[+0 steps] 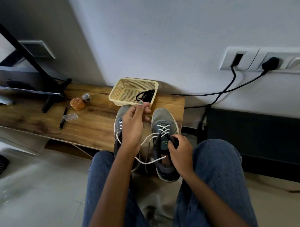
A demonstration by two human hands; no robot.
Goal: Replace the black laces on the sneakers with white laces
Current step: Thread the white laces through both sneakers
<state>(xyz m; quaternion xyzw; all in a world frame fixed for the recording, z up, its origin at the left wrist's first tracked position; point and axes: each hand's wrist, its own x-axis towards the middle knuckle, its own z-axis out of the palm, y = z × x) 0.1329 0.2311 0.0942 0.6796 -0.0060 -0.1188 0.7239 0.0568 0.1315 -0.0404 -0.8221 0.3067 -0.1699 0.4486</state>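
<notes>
Two grey sneakers stand side by side, toes toward the wall, at the near right end of a wooden bench (94,119). Right sneaker (165,130): white lace (163,130) crossed through the forward eyelets, upper eyelets not yet threaded. One free run of this lace leaves the eyelet area, arcs leftward and rises to the left hand (132,130). A second free end lies across the shoe opening, its tip pointing right, near the right hand's wrist.

Left hand: raised above the left sneaker (117,125), fingers curled, thumb and fingertips pinching the white lace up near the basket's front rim. Left sneaker mostly hidden behind this hand and forearm; white lacing shows on its outer side.

Right hand (179,146): fingers curled around the right sneaker's collar beside the tongue, gripping the shoe.

Black laces (144,95): bundled in the near right corner of a cream mesh basket (125,87), which sits on the bench just behind the sneakers, against the wall.

Further left on the bench: an orange lidded jar (77,103), a small round tin (85,97) just behind it, a black marker (63,118) and a clear plastic case (70,116) touching it. Both knees, in blue jeans, frame the lower view.
</notes>
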